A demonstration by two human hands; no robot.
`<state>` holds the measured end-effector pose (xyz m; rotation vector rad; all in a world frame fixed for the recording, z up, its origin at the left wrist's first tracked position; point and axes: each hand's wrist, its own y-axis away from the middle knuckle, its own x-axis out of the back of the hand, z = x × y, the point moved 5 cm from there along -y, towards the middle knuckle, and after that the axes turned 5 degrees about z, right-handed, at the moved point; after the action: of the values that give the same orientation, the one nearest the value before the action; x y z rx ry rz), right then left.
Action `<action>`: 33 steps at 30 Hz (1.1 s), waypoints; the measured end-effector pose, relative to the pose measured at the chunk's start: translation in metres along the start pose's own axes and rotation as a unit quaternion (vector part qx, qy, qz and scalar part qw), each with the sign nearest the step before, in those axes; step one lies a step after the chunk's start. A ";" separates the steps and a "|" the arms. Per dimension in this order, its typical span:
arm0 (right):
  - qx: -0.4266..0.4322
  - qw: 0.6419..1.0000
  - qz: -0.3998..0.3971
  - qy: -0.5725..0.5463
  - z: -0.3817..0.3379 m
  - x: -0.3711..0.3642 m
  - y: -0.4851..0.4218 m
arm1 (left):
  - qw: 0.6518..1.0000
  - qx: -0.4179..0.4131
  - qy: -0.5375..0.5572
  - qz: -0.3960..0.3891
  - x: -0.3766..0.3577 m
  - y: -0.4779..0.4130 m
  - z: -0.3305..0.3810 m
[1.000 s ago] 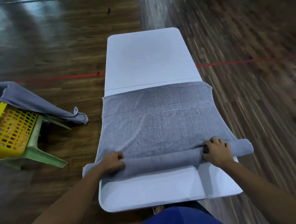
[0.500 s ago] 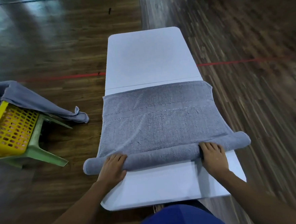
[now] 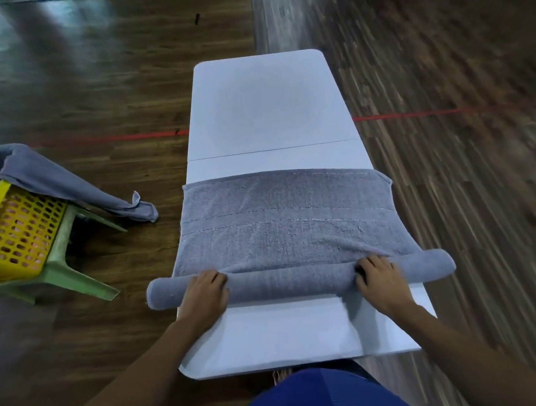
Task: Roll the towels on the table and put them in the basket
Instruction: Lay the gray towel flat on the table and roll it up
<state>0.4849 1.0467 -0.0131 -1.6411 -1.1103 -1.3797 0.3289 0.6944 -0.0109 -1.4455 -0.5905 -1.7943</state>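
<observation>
A grey towel (image 3: 287,230) lies across the white table (image 3: 266,107), its near end wound into a thick roll (image 3: 291,280) that overhangs both table sides. My left hand (image 3: 205,294) presses on the roll near its left end, fingers curled over the top. On the roll near its right end rests my right hand (image 3: 381,282), gripping the same way. The far half of the towel is still flat, with two stitched lines across it. A yellow perforated basket (image 3: 12,233) stands at the left with another grey towel (image 3: 68,185) draped over its rim.
The basket rests on a green plastic stool (image 3: 75,273) on the dark wooden floor. A red line (image 3: 428,114) crosses the floor behind the table. My blue-clad lap (image 3: 318,396) is at the table's near edge.
Both hands have pushed the roll away from me, so it is thicker and farther up the table. The flat part of the towel is shorter.
</observation>
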 end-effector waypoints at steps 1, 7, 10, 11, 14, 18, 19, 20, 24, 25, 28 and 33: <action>-0.001 1.000 -0.013 -0.007 0.000 -0.002 0.005 | 1.000 -0.004 -0.012 -0.012 -0.004 0.004 0.000; 0.011 0.997 -0.064 0.032 0.005 -0.018 0.013 | 0.998 0.014 -0.025 -0.052 -0.012 0.009 -0.011; -0.005 0.996 -0.077 0.040 -0.003 -0.011 0.001 | 0.994 0.030 -0.023 -0.103 -0.009 0.000 -0.006; -0.009 0.994 -0.096 0.043 -0.004 -0.009 -0.003 | 0.989 0.033 -0.031 -0.140 -0.008 -0.003 -0.007; -0.033 0.989 -0.139 0.034 0.001 -0.006 -0.010 | 0.961 0.082 0.009 -0.264 -0.008 -0.011 -0.016; -0.035 0.996 -0.070 0.045 0.005 -0.006 -0.011 | 0.969 0.105 0.051 -0.219 -0.006 -0.023 -0.026; -0.024 0.998 -0.034 0.043 0.002 -0.004 -0.010 | 0.980 0.104 0.041 -0.162 -0.003 -0.026 -0.028; -0.014 0.999 0.000 0.038 0.000 -0.003 -0.009 | 0.989 0.099 0.024 -0.107 0.000 -0.027 -0.028; 0.008 0.999 0.019 0.030 -0.004 -0.002 -0.002 | 0.998 0.053 0.014 -0.007 0.003 -0.021 -0.013; 0.008 0.999 -0.008 0.030 -0.004 -0.005 0.000 | 0.999 0.033 0.007 -0.017 -0.001 -0.016 -0.009; 0.007 0.997 -0.061 0.042 -0.001 -0.013 0.006 | 0.997 -0.009 -0.041 -0.062 -0.009 0.000 -0.010; -0.012 0.994 -0.103 0.047 -0.004 -0.006 -0.009 | 0.995 0.013 -0.030 -0.091 -0.008 0.001 -0.019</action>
<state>0.4751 1.0455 -0.0188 -1.4953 -1.2380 -1.5902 0.3184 0.6818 -0.0238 -1.4715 -0.7952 -1.8808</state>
